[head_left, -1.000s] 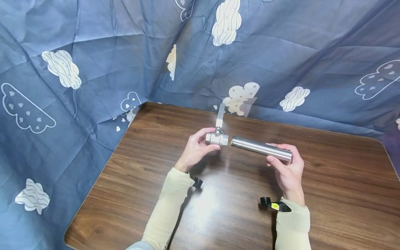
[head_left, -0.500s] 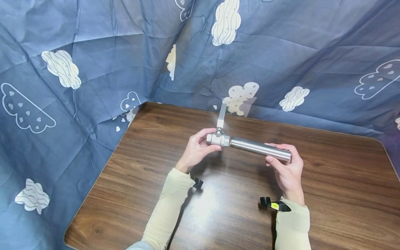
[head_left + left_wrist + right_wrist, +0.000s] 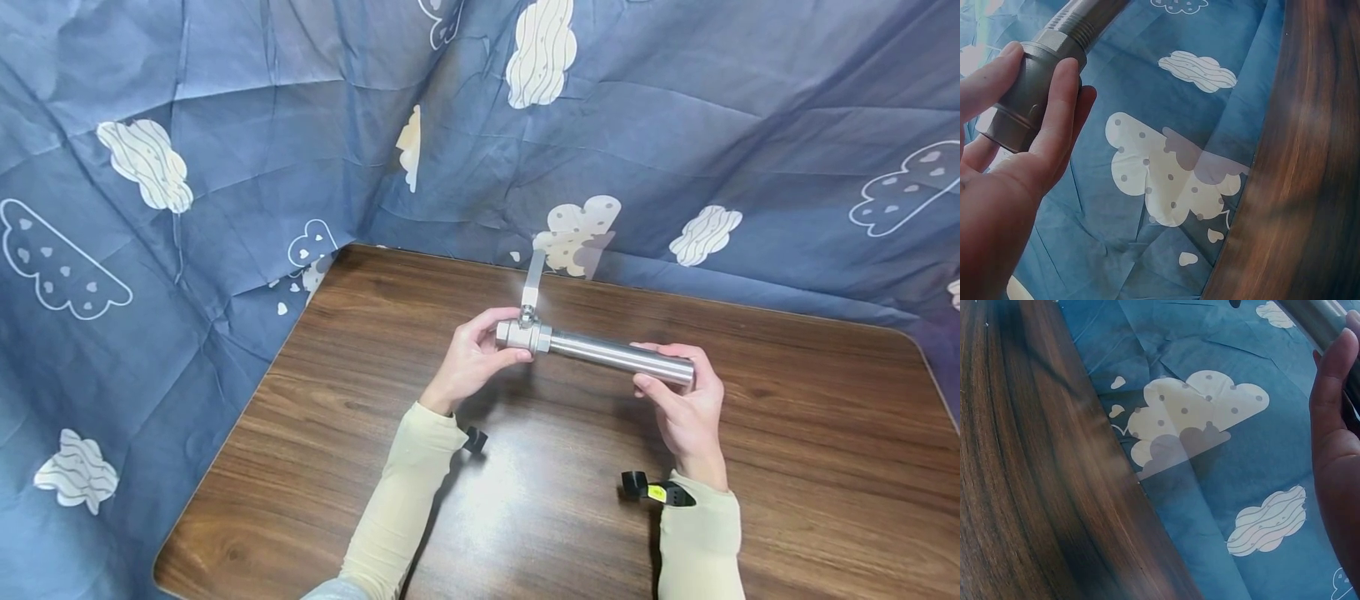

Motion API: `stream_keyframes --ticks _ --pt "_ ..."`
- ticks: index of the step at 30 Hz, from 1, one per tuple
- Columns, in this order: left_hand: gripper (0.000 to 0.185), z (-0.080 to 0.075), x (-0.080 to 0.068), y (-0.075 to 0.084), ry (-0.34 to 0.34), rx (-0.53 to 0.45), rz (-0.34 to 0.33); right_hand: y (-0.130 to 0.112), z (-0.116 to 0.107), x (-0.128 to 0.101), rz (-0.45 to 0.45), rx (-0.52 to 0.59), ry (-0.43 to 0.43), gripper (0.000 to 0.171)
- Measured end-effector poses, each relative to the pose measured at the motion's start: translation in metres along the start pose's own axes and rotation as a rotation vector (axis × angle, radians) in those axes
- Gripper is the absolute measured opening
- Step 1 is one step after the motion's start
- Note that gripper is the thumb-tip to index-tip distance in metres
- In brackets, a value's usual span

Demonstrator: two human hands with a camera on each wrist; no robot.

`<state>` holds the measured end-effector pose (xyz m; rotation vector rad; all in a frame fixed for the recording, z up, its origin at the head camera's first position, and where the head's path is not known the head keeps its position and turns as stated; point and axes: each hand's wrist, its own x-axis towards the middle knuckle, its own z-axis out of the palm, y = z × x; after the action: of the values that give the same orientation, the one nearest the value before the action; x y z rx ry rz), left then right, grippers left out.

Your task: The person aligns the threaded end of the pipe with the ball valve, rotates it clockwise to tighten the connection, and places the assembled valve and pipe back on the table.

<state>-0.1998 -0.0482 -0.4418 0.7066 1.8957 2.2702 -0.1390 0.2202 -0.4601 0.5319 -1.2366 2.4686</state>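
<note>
My left hand (image 3: 471,360) grips a metal ball valve (image 3: 522,335) above the table, fingers and thumb round its body. The valve's flat lever handle (image 3: 532,279) points up and away. My right hand (image 3: 684,402) holds the far end of a shiny steel pipe (image 3: 622,357), whose threaded end meets the valve's right port. In the left wrist view my fingers (image 3: 1054,119) wrap the valve body (image 3: 1025,103) and the pipe's threads (image 3: 1082,22) sit at its mouth. In the right wrist view my thumb (image 3: 1332,369) lies along the pipe (image 3: 1313,315).
A dark wooden table (image 3: 525,500) with rounded corners lies below both hands. A blue cloth with white cloud prints (image 3: 225,150) hangs behind and to the left, draping onto the table's back edge. Black wrist-camera straps (image 3: 652,492) show at both sleeves.
The pipe has moved left toward the valve: a gap lay between them a second ago, and now its threaded end is in the valve's port. My left hand stayed put.
</note>
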Motion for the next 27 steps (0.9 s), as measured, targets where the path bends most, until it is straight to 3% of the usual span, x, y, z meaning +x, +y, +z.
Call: stream_keyframes --ticks 19,27 --pt "0.055 -0.0013 -0.0002 -0.0019 0.001 -0.006 -0.004 -0.0007 -0.0006 0.0025 0.015 -0.053 -0.038 0.042" --pt "0.054 0.0005 0.0011 -0.0033 -0.006 -0.013 -0.019 -0.004 -0.0048 0.0027 -0.015 0.075 -0.1 0.042"
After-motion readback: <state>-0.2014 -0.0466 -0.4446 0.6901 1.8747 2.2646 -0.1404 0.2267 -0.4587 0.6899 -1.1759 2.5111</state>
